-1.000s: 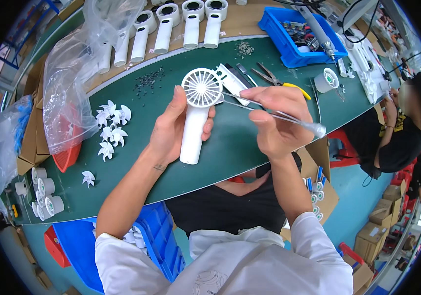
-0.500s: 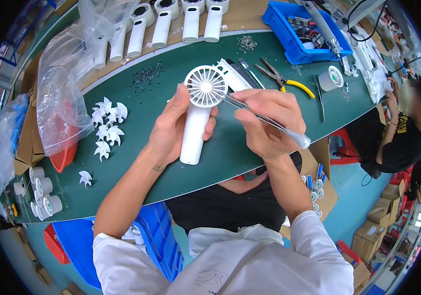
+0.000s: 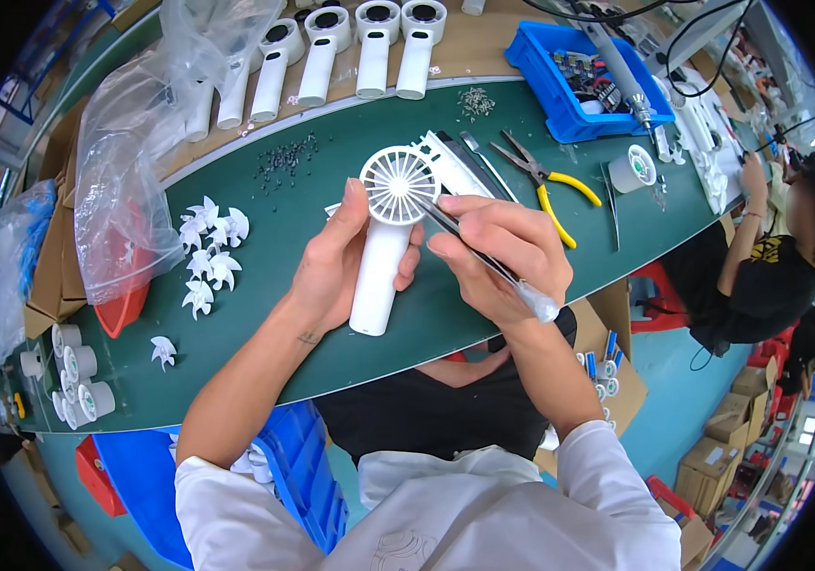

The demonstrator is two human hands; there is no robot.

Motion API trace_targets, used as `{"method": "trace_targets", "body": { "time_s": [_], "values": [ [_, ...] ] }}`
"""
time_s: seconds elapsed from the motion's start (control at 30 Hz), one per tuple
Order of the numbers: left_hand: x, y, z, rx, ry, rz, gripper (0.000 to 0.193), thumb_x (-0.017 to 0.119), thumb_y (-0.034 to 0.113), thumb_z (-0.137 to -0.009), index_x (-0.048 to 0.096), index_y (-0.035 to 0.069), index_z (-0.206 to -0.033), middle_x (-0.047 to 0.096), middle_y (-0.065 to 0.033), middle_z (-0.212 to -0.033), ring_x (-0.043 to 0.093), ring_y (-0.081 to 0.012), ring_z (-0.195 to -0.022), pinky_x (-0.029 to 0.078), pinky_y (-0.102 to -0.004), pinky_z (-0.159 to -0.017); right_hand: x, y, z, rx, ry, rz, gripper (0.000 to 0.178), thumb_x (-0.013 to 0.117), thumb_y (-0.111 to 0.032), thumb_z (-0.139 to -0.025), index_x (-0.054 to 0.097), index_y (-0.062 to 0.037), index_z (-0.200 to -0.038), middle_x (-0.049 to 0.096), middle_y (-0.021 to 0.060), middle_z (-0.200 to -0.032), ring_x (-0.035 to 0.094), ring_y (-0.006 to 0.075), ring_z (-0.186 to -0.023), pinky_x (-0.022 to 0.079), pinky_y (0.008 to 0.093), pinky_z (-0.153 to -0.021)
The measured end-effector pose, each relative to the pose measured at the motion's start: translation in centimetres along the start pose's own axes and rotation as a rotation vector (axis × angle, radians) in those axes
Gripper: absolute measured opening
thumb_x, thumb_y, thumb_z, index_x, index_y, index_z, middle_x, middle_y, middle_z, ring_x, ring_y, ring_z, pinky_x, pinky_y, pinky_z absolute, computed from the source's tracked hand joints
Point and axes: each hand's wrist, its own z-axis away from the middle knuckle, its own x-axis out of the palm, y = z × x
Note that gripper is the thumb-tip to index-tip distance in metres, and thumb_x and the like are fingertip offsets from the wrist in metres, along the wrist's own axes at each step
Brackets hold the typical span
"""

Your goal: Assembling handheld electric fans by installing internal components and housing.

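Observation:
A white handheld fan (image 3: 385, 276) stands near upright in my left hand (image 3: 332, 262), its round slatted grille (image 3: 399, 184) facing me. Thumb and fingers wrap round it just below the head. My right hand (image 3: 512, 255) grips a pair of metal tweezers (image 3: 472, 249) with a clear cap on the back end. Their tips reach the lower right part of the grille; whether they pinch anything there is too small to tell. Just behind the fan lie a white fan shell part (image 3: 455, 164) and a slim metal tool (image 3: 487, 164).
Yellow-handled pliers (image 3: 547, 178), more tweezers (image 3: 610, 205) and a white motor cup (image 3: 632, 169) lie to the right, below a blue bin (image 3: 574, 81). White fan blades (image 3: 206, 252), dark screws (image 3: 286, 159) and silver screws (image 3: 475, 102) are spread out. Several fans (image 3: 372, 52) line the back. Another person (image 3: 760, 252) sits at right.
My right hand has moved left and slightly down, bringing the tweezer tips from the grille's right edge onto its lower right part. My left hand still holds the fan.

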Motion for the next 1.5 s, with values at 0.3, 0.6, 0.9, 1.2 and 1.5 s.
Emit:
{"method": "trace_targets", "body": {
  "time_s": [0.3, 0.6, 0.9, 1.2, 1.5],
  "values": [
    [-0.33, -0.10, -0.07, 0.010, -0.047, 0.011, 0.057, 0.038, 0.056, -0.098, 0.054, 0.004, -0.116, 0.059, -0.0100, -0.092, 0.059, -0.0170, -0.073, 0.050, -0.0300, -0.059, -0.25, 0.01, 0.28, 0.051, 0.008, 0.017, 0.032, 0.078, 0.001, -0.075, 0.056, 0.0000, -0.099, 0.063, 0.0174, -0.093, 0.071, 0.0311, -0.083, 0.060, 0.0354, -0.070],
    [0.09, -0.07, 0.08, 0.015, -0.022, 0.013, 0.056, 0.039, 0.056, -0.098, 0.053, 0.005, -0.118, 0.059, -0.0098, -0.091, 0.059, -0.0166, -0.072, 0.050, -0.0296, -0.059, -0.16, -0.06, 0.42, -0.001, -0.003, 0.039, 0.036, 0.079, 0.003, -0.073, 0.055, -0.0023, -0.099, 0.062, 0.0159, -0.096, 0.071, 0.0305, -0.082, 0.060, 0.0343, -0.069],
    [-0.18, -0.42, -0.04, 0.025, -0.042, -0.001, 0.052, 0.039, 0.053, -0.099, 0.050, 0.006, -0.118, 0.058, -0.0099, -0.091, 0.059, -0.0168, -0.072, 0.051, -0.0293, -0.059, -0.31, -0.43, 0.18, -0.003, -0.017, 0.096, 0.032, 0.078, 0.002, -0.076, 0.056, -0.0027, -0.098, 0.064, 0.0139, -0.090, 0.071, 0.0283, -0.080, 0.059, 0.0315, -0.068],
    [-0.05, -0.47, 0.08, 0.014, -0.026, -0.005, 0.052, 0.039, 0.054, -0.099, 0.050, 0.007, -0.118, 0.058, -0.0098, -0.091, 0.059, -0.0166, -0.072, 0.051, -0.0293, -0.059, -0.31, -0.25, 0.30, -0.018, -0.036, 0.067, 0.033, 0.078, 0.003, -0.075, 0.056, -0.0027, -0.100, 0.064, 0.0151, -0.092, 0.071, 0.0294, -0.083, 0.059, 0.0331, -0.071],
    [-0.30, -0.52, -0.16, 0.025, -0.034, -0.008, 0.053, 0.040, 0.054, -0.098, 0.050, 0.006, -0.119, 0.059, -0.0100, -0.091, 0.059, -0.0167, -0.072, 0.051, -0.0294, -0.059, -0.03, 0.03, 0.33, -0.029, -0.037, 0.052, 0.032, 0.077, 0.006, -0.075, 0.056, -0.0008, -0.099, 0.064, 0.0163, -0.093, 0.070, 0.0304, -0.086, 0.060, 0.0367, -0.075]
  ]
}}
